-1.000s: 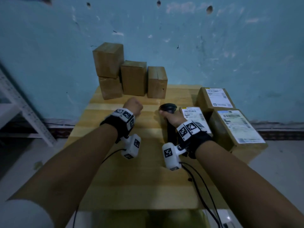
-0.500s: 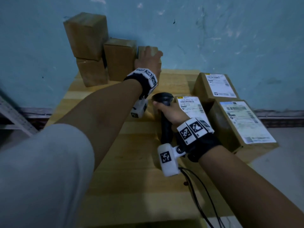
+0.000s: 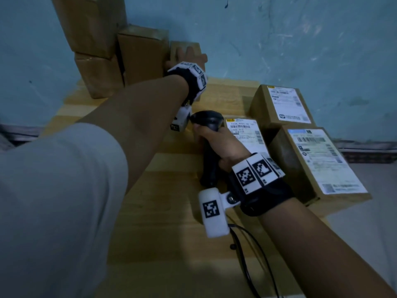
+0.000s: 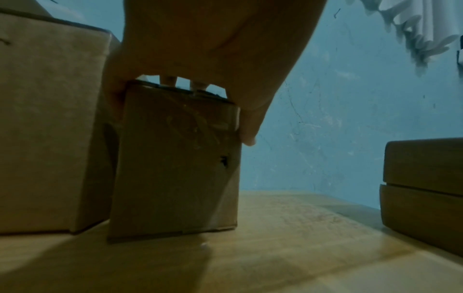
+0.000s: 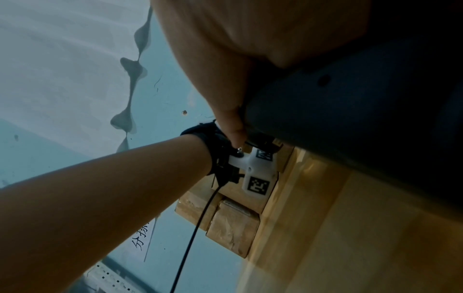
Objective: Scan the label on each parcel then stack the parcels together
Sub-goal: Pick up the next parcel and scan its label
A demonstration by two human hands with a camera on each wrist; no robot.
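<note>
Several brown cardboard parcels stand against the blue wall at the back of the wooden table (image 3: 163, 229). My left hand (image 3: 187, 55) reaches over the rightmost, narrow parcel (image 4: 175, 162) and grips its top, fingers behind and thumb on its right edge. A taller parcel (image 3: 140, 52) stands just left of it. My right hand (image 3: 217, 139) holds a black barcode scanner (image 3: 207, 123) upright at mid-table, fingers round its handle. Three labelled parcels lie at the right: one (image 3: 285, 104) at the back, one (image 3: 318, 162) in front, a smaller one (image 3: 247, 130) partly behind my right hand.
Two stacked parcels (image 3: 94, 61) stand at the back left. The scanner's black cable (image 3: 257, 254) trails over the table's near right part. In the left wrist view the side of the stacked labelled parcels (image 4: 423, 190) shows at the right.
My left hand has reached from mid-table to the back and closed on the narrow rightmost parcel. The head view has moved closer. My right hand keeps the scanner in place.
</note>
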